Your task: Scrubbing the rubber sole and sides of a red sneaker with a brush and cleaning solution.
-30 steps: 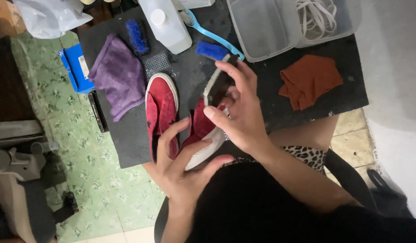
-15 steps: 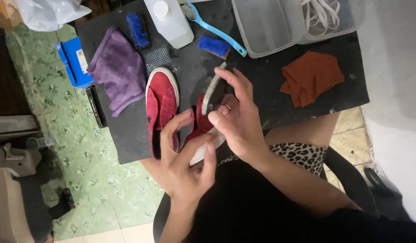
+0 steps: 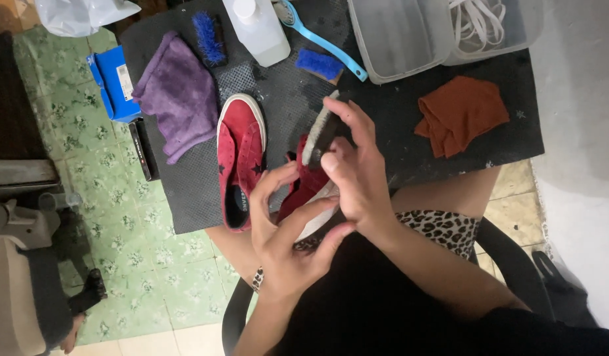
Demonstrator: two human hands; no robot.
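So the left hand [image 3: 284, 231] is wrapped around a red suede sneaker [image 3: 307, 191], fingers curled over its side and white sole, holding it up just above the lap at the edge of the black rubber mat [image 3: 396, 138]. The right hand [image 3: 357, 175] is closed on a small brush with pale bristles [image 3: 317, 128], bristle edge sitting against the toe end of that shoe. The matching sneaker [image 3: 240, 158] lies flat on the mat just to the left, opening toward the person. Around it: a purple cloth [image 3: 176, 99], a blue bristle brush [image 3: 209, 29], a white bottle [image 3: 258, 26], a light blue handled brush [image 3: 324, 43], a blue sponge block [image 3: 319, 64], a rust-coloured cloth [image 3: 459, 115], and a clear plastic tub [image 3: 396, 36] with white laces [image 3: 475, 20] inside.
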